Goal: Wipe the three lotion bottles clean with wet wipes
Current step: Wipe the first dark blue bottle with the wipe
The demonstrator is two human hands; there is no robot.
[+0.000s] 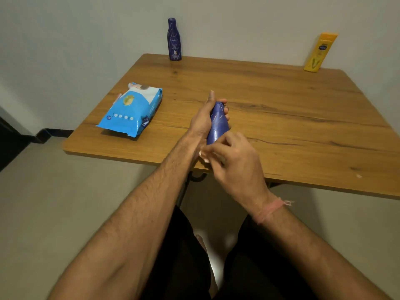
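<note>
Blue bottle (pixel 217 124) clamped in left grip (pixel 202 121); right grip (pixel 232 158) pinches white wipe (pixel 203 155) at bottle's base, over bench (pixel 281 118) edge.

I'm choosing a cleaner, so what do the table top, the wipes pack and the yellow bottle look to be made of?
Table top: wood or wood-look laminate, matte, with grain lines and knots. Wipes pack: thin glossy plastic film, crinkled, with sheen. Yellow bottle: probably smooth opaque plastic with a printed label.
</note>
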